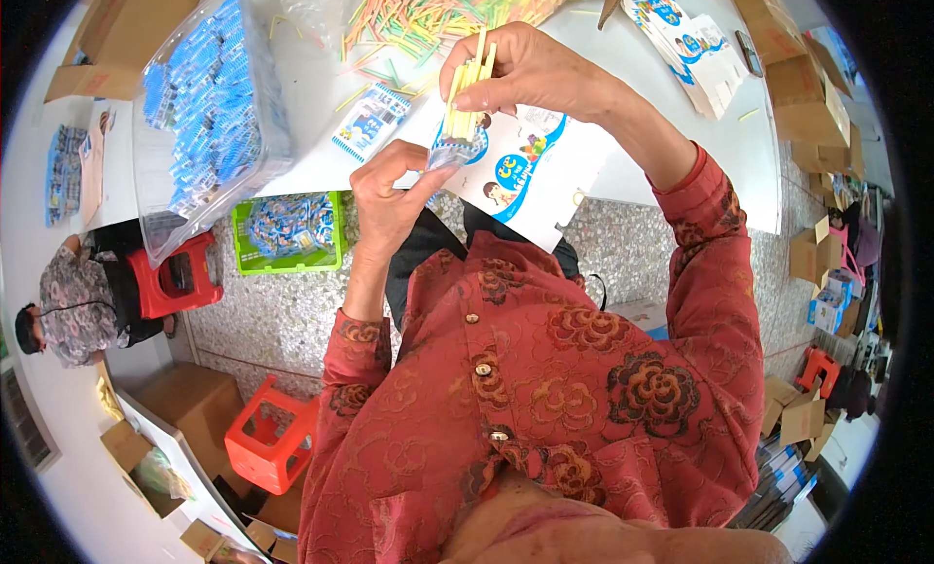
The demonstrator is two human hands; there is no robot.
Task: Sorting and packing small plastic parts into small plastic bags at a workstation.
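My right hand (pixel 545 73) pinches a small bunch of thin yellow sticks (pixel 465 102), held upright with their tops poking above the fingers. Below them, my left hand (pixel 384 190) grips a small clear-and-blue packet (pixel 451 156) between thumb and fingers. The sticks' lower ends are at the packet's mouth; how deep they sit inside is hard to make out. Under my hands lies a flat white and blue printed carton (pixel 525 175), jutting over the table edge. A blue and white packet (pixel 371 123) rests on the table beyond my left hand.
A heap of coloured sticks (pixel 413 24) covers the far table. At left stands a clear bin (pixel 277 126) of blue packets; flat cartons (pixel 686 49) lie at right. Below are a green crate (pixel 292 265) and red stools (pixel 272 433). Another person (pixel 83 297) sits at far left.
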